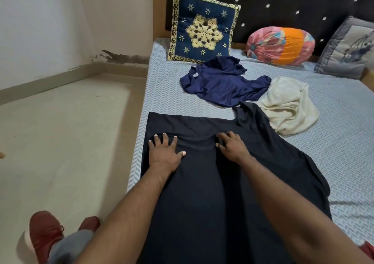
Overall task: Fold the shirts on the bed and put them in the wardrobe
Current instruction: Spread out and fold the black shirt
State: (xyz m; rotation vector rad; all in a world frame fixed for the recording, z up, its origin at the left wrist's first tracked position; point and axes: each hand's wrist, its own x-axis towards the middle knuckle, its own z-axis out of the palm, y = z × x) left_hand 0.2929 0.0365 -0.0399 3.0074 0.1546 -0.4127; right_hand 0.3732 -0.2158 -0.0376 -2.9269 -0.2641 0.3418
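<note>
A black shirt (202,193) lies spread flat on the near left part of the bed (334,122), one sleeve reaching toward the right. My left hand (165,152) presses flat on it with fingers spread. My right hand (230,146) rests on the same shirt a little to the right, fingers bent onto the cloth. Beyond them a navy blue shirt (222,83) lies crumpled in the middle of the bed. A cream shirt (289,103) lies bunched just to its right, touching the black shirt's sleeve.
A blue and gold cushion (203,26) leans on the dark headboard, with a pink and orange bolster (281,45) and a grey pillow (350,49) to its right. Beige floor (60,132) runs along the bed's left side. My red shoes (46,235) stand there.
</note>
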